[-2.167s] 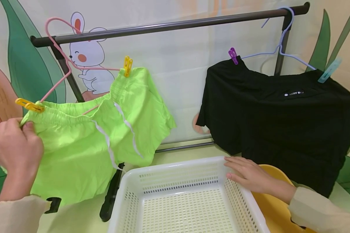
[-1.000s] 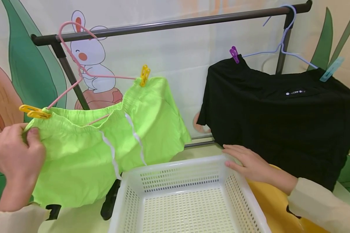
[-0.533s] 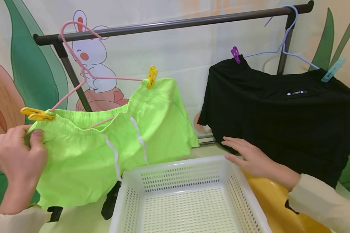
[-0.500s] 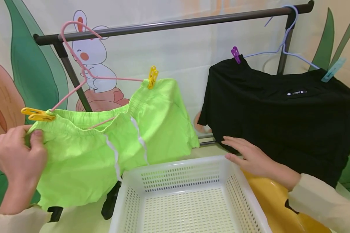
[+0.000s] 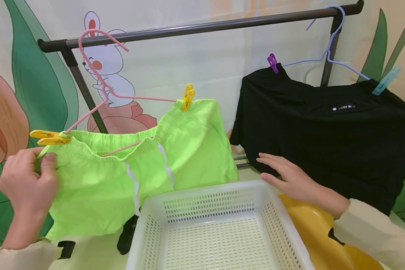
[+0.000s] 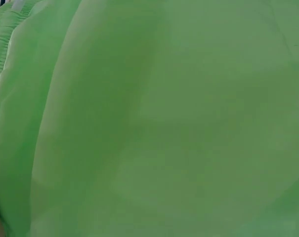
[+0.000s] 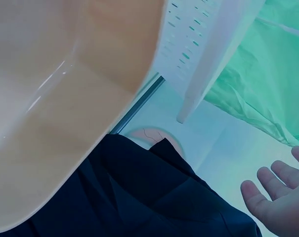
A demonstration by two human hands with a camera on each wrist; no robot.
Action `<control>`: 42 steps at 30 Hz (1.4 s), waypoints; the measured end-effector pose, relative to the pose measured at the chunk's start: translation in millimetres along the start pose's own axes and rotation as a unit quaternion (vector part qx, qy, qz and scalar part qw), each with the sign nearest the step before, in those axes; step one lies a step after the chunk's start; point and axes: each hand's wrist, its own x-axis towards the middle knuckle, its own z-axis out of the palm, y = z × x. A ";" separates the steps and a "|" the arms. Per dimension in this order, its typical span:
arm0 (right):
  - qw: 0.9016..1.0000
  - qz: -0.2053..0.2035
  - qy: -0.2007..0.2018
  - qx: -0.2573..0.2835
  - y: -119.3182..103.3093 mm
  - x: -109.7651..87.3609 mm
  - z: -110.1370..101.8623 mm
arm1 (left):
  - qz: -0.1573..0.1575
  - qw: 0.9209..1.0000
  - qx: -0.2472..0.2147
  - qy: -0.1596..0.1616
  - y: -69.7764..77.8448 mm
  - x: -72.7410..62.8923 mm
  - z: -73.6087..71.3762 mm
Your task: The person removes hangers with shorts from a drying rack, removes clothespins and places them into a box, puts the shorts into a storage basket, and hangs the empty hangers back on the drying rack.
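Observation:
My left hand (image 5: 32,183) pinches the waistband's left corner of the lime-green shorts (image 5: 94,195) between thumb and fingers. Two yellow clothespins (image 5: 188,98) fix the waistband to a pink hanger (image 5: 148,98), whose hook overlaps the bar's left end in the head view. Green cloth (image 6: 164,118) fills the left wrist view. My right hand (image 5: 291,178), fingers extended and holding nothing, is over the far right corner of a white perforated basket (image 5: 206,190). Behind it hang black shorts (image 5: 317,138); the right wrist view shows its spread fingers (image 7: 255,195).
A dark rack bar (image 5: 206,28) crosses the back. At its right end a blue hanger (image 5: 325,48) carries the black shorts, clipped by a purple clothespin (image 5: 272,63) and a light-blue clothespin (image 5: 386,81). A yellow basin (image 5: 307,221) stands right of the basket.
The green shorts and pink hanger have shifted right and lower, with my left hand following slightly. My right hand has lifted from the basket's corner.

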 end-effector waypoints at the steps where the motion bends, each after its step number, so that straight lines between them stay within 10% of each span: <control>1: 1.000 0.001 0.000 0.001 -0.1 0.3 -0.2 | 0.003 1.000 -0.002 0.000 -0.3 -0.4 0.5; 42: 0.996 -0.034 0.055 0.068 -20.9 13.2 -30.2 | 0.061 0.993 -0.095 0.043 20.3 -3.1 -0.2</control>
